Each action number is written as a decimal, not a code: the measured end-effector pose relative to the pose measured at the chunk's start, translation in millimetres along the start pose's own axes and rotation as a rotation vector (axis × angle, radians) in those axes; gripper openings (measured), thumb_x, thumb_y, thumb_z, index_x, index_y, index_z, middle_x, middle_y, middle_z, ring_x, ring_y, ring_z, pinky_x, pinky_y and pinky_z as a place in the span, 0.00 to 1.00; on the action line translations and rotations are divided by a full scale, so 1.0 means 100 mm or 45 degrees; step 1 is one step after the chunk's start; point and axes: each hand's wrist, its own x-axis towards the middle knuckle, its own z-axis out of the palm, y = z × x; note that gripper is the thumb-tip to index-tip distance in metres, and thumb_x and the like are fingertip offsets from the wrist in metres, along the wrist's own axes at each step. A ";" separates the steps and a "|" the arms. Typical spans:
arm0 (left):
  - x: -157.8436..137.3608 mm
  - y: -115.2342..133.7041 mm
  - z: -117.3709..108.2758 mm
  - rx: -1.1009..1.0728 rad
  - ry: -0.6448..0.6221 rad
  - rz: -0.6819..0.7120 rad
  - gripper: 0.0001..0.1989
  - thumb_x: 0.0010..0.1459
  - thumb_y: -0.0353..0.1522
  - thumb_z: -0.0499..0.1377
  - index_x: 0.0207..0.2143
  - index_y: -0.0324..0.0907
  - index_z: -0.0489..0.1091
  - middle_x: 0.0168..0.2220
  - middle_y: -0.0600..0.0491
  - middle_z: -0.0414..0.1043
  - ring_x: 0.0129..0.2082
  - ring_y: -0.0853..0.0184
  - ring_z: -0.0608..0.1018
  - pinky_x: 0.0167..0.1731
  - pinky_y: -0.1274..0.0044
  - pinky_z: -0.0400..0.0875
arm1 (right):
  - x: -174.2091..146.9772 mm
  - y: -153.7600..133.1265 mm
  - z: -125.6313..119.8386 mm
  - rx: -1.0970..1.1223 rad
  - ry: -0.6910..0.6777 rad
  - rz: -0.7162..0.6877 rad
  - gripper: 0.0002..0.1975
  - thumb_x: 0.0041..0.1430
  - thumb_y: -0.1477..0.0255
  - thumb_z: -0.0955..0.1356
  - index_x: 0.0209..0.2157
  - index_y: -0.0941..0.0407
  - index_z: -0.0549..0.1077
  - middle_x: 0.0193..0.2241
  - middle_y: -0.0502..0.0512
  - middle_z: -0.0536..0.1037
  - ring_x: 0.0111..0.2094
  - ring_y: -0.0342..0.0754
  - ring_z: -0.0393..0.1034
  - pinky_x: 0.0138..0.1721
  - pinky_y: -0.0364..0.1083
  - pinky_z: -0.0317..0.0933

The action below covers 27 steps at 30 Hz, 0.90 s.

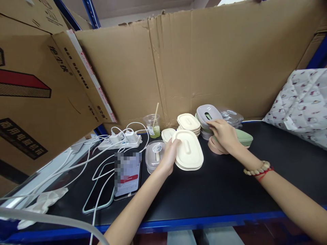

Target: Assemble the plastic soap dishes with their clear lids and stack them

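My left hand [169, 154] is closed on the left edge of a cream lidded box [189, 148], a rounded rectangle with a raised bar on top. At the back, the bent fingers of my right hand [222, 133] grip the near right edge of a lilac-grey lid [208, 113] with a slot in it. That lid tops a stack of containers. Beside it is a stack of cream lids [189, 121]. A pinkish-brown container [216, 146] and a green one [244, 137] lie partly hidden around my right wrist.
Left of my hand sit a clear-lidded container [153, 156], a drink cup with straw [153, 127], a phone [129, 177], another phone [102, 190] and a power strip [120, 141] with loose cables. Clear plastic lids [232, 117], a quilted bag [304, 105] and cardboard walls [204, 61] surround the black table [204, 200].
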 end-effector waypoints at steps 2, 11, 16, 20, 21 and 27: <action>-0.01 0.00 0.00 -0.014 -0.016 -0.007 0.05 0.51 0.30 0.53 0.31 0.37 0.64 0.29 0.51 0.69 0.36 0.62 0.74 0.39 0.77 0.69 | 0.00 0.02 -0.01 0.016 0.021 -0.008 0.16 0.58 0.78 0.60 0.35 0.54 0.78 0.31 0.57 0.77 0.33 0.51 0.70 0.27 0.47 0.63; 0.03 0.03 0.00 -0.236 0.018 0.088 0.13 0.64 0.33 0.52 0.49 0.38 0.66 0.46 0.49 0.69 0.46 0.63 0.73 0.45 0.78 0.69 | 0.03 -0.35 -0.26 0.161 0.263 -0.106 0.14 0.65 0.71 0.61 0.37 0.53 0.79 0.33 0.55 0.78 0.33 0.48 0.71 0.31 0.47 0.65; 0.04 0.08 -0.04 -0.415 -0.087 0.214 0.21 0.59 0.40 0.58 0.52 0.38 0.64 0.46 0.47 0.69 0.45 0.61 0.73 0.42 0.77 0.71 | -0.02 -0.70 -0.40 0.484 0.101 -0.500 0.16 0.64 0.78 0.60 0.39 0.53 0.78 0.33 0.51 0.79 0.34 0.44 0.72 0.33 0.43 0.66; 0.04 0.12 -0.05 -0.450 0.152 0.225 0.22 0.43 0.34 0.65 0.41 0.35 0.65 0.41 0.48 0.70 0.42 0.61 0.74 0.32 0.82 0.70 | -0.06 -0.80 -0.43 0.583 0.055 -0.713 0.17 0.64 0.80 0.59 0.37 0.53 0.78 0.34 0.49 0.79 0.34 0.43 0.71 0.32 0.43 0.66; 0.04 0.13 -0.05 -0.462 0.206 0.221 0.22 0.40 0.32 0.65 0.39 0.35 0.65 0.40 0.49 0.70 0.40 0.62 0.74 0.30 0.83 0.69 | -0.06 -0.81 -0.42 0.633 0.076 -0.681 0.15 0.63 0.79 0.60 0.37 0.54 0.78 0.34 0.50 0.79 0.35 0.44 0.71 0.33 0.43 0.67; 0.02 0.11 -0.02 -0.381 0.168 0.260 0.24 0.35 0.36 0.67 0.36 0.34 0.69 0.34 0.50 0.71 0.36 0.63 0.74 0.30 0.82 0.70 | -0.06 -0.84 -0.31 1.185 -0.038 0.319 0.26 0.52 0.61 0.70 0.51 0.58 0.71 0.48 0.60 0.74 0.47 0.53 0.71 0.38 0.49 0.71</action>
